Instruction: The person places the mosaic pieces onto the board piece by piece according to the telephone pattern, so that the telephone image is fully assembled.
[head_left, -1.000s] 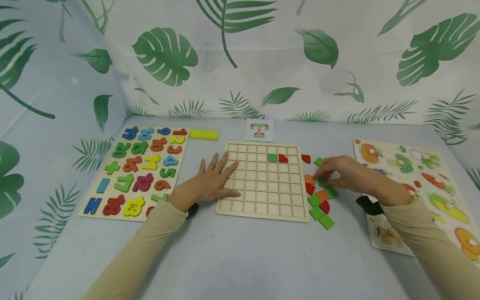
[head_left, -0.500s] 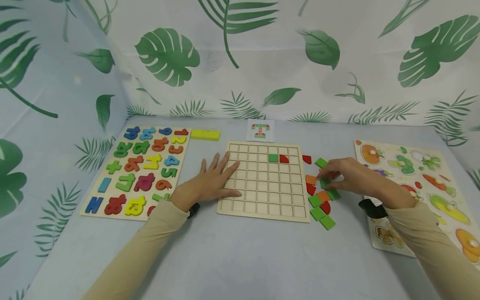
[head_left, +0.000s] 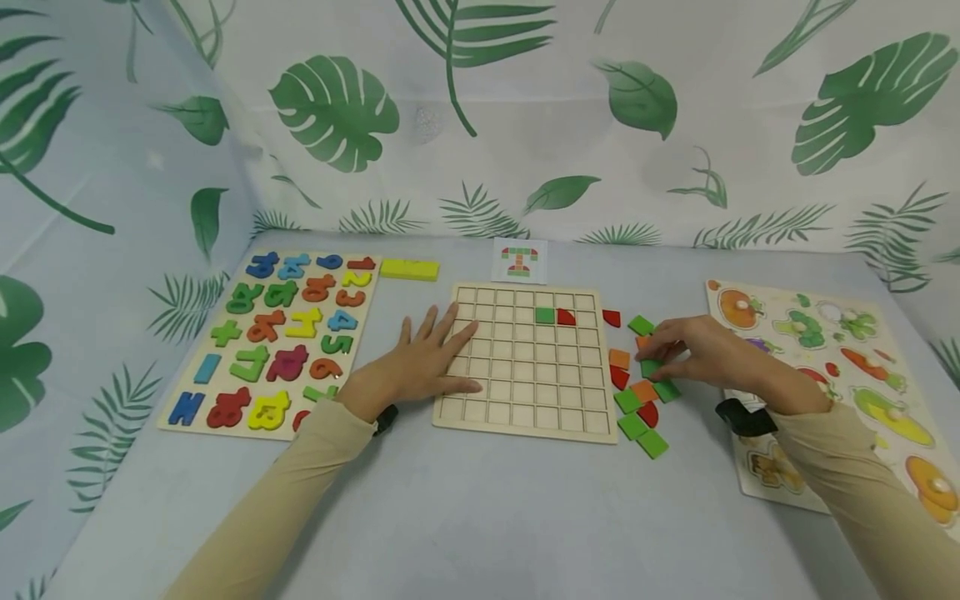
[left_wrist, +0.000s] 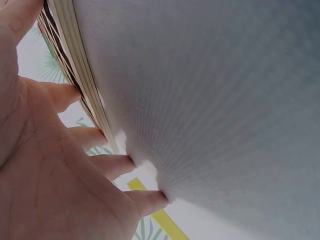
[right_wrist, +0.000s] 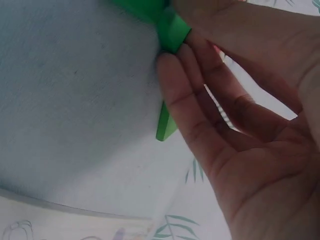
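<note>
My left hand (head_left: 420, 358) lies with fingers spread, its fingertips and thumb on the left side of a wooden grid board (head_left: 525, 375). In the left wrist view the fingers (left_wrist: 112, 165) reach past the board's edge (left_wrist: 85, 55). One green square tile (head_left: 544, 315) and a red quarter-round tile (head_left: 566, 317) sit side by side in upper cells. Right of the board, my right hand (head_left: 705, 352) pinches a green square tile (right_wrist: 172, 32) between thumb and fingertips, low over the loose tiles. The fingers partly hide an orange tile (head_left: 642, 342).
Several loose green, orange and red tiles (head_left: 652, 443) lie along the board's right side. A pattern card (head_left: 519, 261) stands behind it. Left is a number puzzle (head_left: 273, 346) with a yellow block (head_left: 409, 269) nearby; right, a vegetable puzzle (head_left: 813, 333) lies partly under the right arm.
My right hand has shifted slightly to the right among the loose tiles, and an orange tile now shows by its fingertips. The left hand stays put on the board.
</note>
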